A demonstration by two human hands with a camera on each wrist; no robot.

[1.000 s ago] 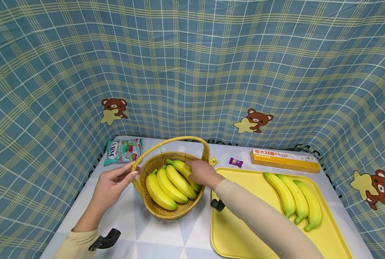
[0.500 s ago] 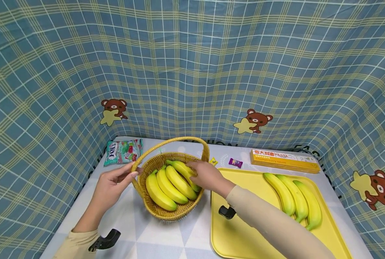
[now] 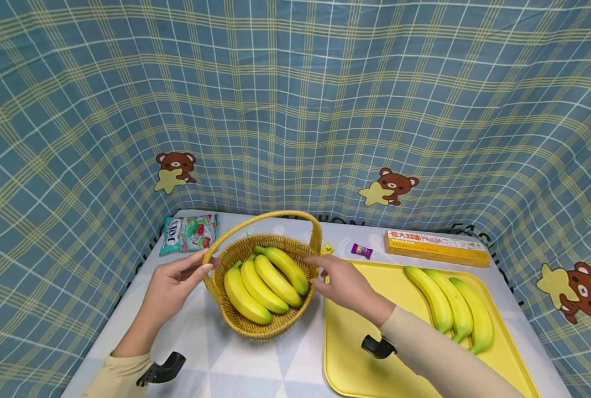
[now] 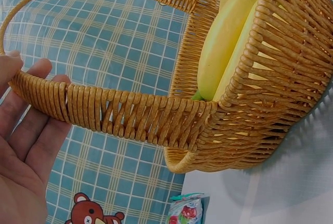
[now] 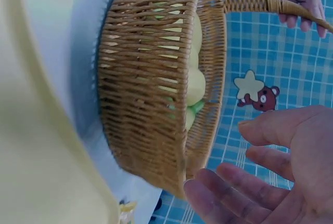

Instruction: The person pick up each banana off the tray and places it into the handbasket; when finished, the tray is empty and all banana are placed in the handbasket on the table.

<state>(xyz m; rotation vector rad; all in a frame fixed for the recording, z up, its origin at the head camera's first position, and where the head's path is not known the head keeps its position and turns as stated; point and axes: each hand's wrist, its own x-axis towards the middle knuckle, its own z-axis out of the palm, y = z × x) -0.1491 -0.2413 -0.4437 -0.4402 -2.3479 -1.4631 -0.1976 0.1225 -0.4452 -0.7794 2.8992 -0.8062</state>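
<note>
Basket (image 5: 135, 125) holds bananas (image 3: 276, 280), left grip (image 3: 170, 284) pinching its handle (image 4: 135, 114), right grip (image 3: 344, 283) spread, perhaps touching the rim (image 5: 183, 130).

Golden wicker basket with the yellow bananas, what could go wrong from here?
The left bare hand holds the arched golden wicker handle at one side, so a pull there might tip the round golden wicker basket. If it tilts, the four curved yellow bananas lying side by side inside could slide. The right bare hand, fingers close to the basket's right side and holding nothing, might knock it.
</note>
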